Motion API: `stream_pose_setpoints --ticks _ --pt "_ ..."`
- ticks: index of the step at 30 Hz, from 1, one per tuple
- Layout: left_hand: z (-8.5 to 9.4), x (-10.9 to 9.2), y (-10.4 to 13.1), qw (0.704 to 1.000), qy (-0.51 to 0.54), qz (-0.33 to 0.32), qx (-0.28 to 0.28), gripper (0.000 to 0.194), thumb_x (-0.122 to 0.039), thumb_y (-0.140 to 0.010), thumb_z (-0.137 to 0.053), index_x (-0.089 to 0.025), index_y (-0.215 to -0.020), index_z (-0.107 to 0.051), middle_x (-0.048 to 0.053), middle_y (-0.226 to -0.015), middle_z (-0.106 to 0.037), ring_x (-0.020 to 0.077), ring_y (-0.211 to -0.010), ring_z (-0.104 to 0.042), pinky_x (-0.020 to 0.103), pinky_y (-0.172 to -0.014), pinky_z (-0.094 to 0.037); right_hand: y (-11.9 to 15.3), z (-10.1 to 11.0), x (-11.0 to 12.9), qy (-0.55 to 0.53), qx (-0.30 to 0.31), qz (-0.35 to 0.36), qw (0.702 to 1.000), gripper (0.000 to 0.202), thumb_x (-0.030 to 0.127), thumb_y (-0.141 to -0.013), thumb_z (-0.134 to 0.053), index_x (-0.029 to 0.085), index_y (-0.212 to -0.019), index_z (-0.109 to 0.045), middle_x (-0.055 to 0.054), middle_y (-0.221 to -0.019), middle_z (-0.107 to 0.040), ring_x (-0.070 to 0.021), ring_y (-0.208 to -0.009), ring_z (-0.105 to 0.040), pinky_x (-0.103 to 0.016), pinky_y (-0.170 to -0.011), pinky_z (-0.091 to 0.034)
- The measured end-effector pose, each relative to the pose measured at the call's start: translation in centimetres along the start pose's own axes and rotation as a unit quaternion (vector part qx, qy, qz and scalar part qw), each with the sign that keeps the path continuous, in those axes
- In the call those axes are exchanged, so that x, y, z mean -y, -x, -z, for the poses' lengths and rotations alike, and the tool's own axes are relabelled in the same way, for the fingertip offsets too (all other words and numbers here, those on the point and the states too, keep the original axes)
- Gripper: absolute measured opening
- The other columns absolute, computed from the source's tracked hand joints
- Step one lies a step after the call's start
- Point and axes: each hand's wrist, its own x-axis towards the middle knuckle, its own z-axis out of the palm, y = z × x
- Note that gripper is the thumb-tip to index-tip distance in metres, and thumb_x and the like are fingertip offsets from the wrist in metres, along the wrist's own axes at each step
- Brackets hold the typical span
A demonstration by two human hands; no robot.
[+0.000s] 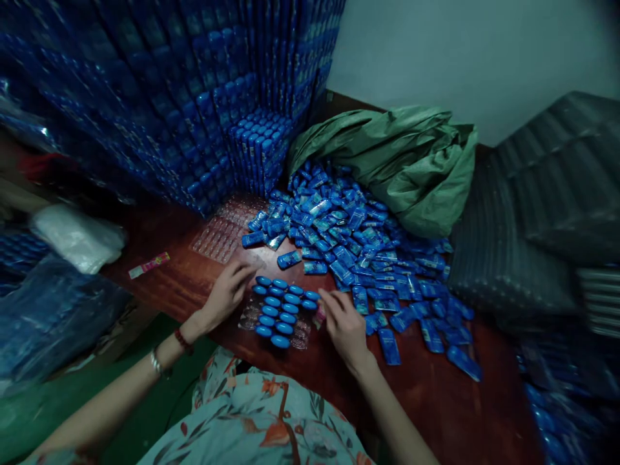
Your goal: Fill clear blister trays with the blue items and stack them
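Directly in front of me, a clear moulded plastic tray (pixel 301 332) lies on the table, holding small blue containers (pixel 272 301) stood on end in rows, their rounded ends up. My left hand (pixel 223 294) is beside the tray's upper left corner, fingers apart and touching or close to the end of the row. On the other side, the fingertips of my right hand (pixel 345 325) close on a blue container (pixel 310 296) at the row's right end. A small pink piece (pixel 320 314) shows under that hand. Loose labelled blue containers (pixel 339 226) lie heaped beyond the tray.
Empty clear trays (pixel 225 229) lie left of the heap. A green sack (pixel 411 168) rests behind it. Tall stacks of filled blue trays (pixel 194 97) rise at the back left. Dark stacked trays (pixel 527 213) stand right. A pink-yellow strip (pixel 149 265) lies near the left edge.
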Motion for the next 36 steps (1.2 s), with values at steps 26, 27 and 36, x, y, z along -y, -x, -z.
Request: stream_pose_setpoints --ticks 26,27,36 --pt "4.8 -0.1 4.0 0.948 0.156 0.278 0.019 0.050 -0.059 -0.071 -0.062 -0.018 -0.100 -0.059 0.006 -0.092 -0.067 0.0215 -0.084 -0.063 0.034 -0.074 -0.053 4.6 1.8 1.0 -0.228 0.060 -0.127 0.963 0.018 0.030 -0.091 -0.046 0.023 -0.104 -0.055 -0.006 -0.098 -0.063 -0.0188 -0.092 -0.061 -0.031 -0.082 -0.050" --pt "4.4 -0.5 4.2 0.949 0.154 0.274 0.020 0.049 -0.059 -0.071 -0.062 -0.018 -0.098 -0.059 0.006 -0.091 -0.067 0.0214 -0.083 -0.063 0.034 -0.073 -0.053 4.2 1.4 1.2 -0.205 0.063 -0.102 0.971 0.021 0.028 -0.092 -0.043 0.022 -0.109 -0.054 -0.006 -0.102 -0.063 -0.0189 -0.095 -0.061 -0.032 -0.084 -0.050" --pt "0.4 -2.0 4.5 0.998 0.031 0.046 -0.006 0.022 -0.023 -0.092 -0.041 -0.018 -0.105 -0.059 0.009 -0.097 -0.060 0.0161 -0.088 -0.058 0.028 -0.076 -0.050 2.7 0.5 1.5 0.114 0.166 0.060 0.978 0.036 0.008 -0.088 -0.038 0.019 -0.118 -0.055 -0.014 -0.106 -0.060 -0.0225 -0.092 -0.060 -0.033 -0.076 -0.051"
